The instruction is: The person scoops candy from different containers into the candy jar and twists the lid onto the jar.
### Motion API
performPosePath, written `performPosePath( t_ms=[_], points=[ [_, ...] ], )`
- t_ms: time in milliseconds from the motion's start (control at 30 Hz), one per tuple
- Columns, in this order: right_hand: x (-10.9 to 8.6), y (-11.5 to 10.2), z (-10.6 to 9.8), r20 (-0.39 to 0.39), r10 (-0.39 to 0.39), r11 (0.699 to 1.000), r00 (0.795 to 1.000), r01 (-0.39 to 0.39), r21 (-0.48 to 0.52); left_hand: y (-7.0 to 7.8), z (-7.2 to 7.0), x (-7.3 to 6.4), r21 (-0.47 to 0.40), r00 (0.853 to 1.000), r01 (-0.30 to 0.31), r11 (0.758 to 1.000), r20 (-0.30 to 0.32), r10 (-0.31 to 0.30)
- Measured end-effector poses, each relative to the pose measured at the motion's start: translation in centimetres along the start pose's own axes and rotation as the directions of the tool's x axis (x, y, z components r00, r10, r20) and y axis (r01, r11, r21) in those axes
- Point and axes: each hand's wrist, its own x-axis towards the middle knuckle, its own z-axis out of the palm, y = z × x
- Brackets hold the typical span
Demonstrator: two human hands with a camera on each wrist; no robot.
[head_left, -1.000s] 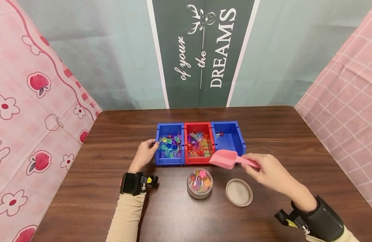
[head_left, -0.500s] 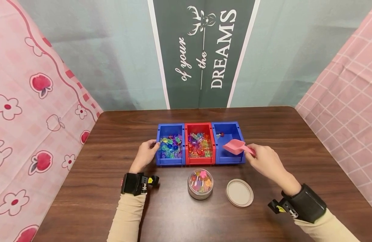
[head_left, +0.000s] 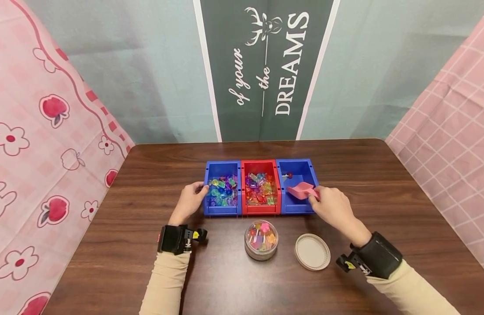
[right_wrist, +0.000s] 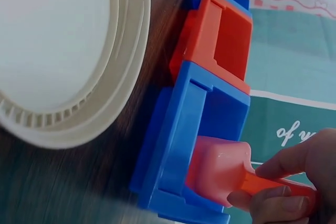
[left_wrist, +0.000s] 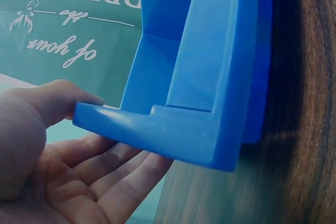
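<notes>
Three joined bins stand in a row in the head view: a left blue bin, a red bin and a right blue bin. My left hand grips the left bin's side wall, thumb over the top edge and fingers outside, as the left wrist view shows. My right hand holds a pink scoop by its handle. The scoop's blade is down inside the right blue bin, low near its front. Behind the blade lies a small dark-red lollipop with a white stick.
Colourful translucent pieces fill the bottom of the left bin, and more mixed pieces lie in the red one. In front stand a clear jar of lollipops and, right of it, a round pale lid on the wooden table.
My right hand has brought the scoop from in front of the bins back and down into the right blue bin, then slightly left. My left hand keeps its place on the left bin.
</notes>
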Motion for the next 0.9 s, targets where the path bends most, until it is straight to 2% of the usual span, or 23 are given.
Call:
performPosePath(
  t_ms=[600, 900],
  points=[
    [1.3, -2.3, 1.1, 0.05, 0.055, 0.997, 0.997, -0.052, -0.054, 0.0, 0.1, 0.0, 0.003, 1.0, 0.017, 1.0, -0.006, -0.017],
    [1.9, -3.4, 1.7, 0.05, 0.089, 0.993, 0.995, -0.084, -0.088, -0.1, 0.1, 0.0, 0.022, 0.998, -0.038, 0.999, -0.04, 0.039]
  ],
)
